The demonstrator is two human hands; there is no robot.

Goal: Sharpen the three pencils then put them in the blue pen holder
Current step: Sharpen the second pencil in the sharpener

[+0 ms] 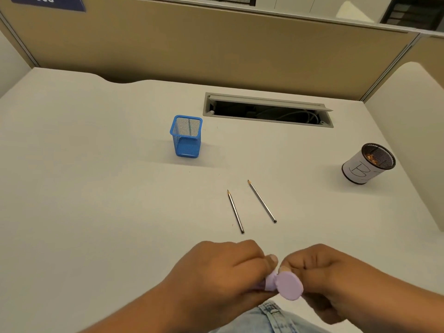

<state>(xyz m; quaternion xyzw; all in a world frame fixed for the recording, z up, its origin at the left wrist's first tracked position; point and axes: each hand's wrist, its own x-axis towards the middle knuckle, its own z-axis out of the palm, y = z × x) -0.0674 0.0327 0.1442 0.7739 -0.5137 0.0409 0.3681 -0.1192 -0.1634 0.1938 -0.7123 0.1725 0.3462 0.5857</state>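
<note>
Two grey pencils lie side by side on the white desk with their sharpened tips pointing away: the left pencil (235,211) and the longer right pencil (262,201). The blue mesh pen holder (186,136) stands upright further back on the left, and a thin dark stick shows through its mesh. At the near edge, my left hand (216,272) grips the body of a purple sharpener (271,283). My right hand (324,277) pinches the sharpener's round purple lid (289,286). No pencil shows in either hand.
A black mesh cup (367,164) wrapped in white paper marked "B" stands at the right, with shavings inside. An open cable hatch (266,111) sits in the desk behind the pencils. Beige partition walls close the back and right side.
</note>
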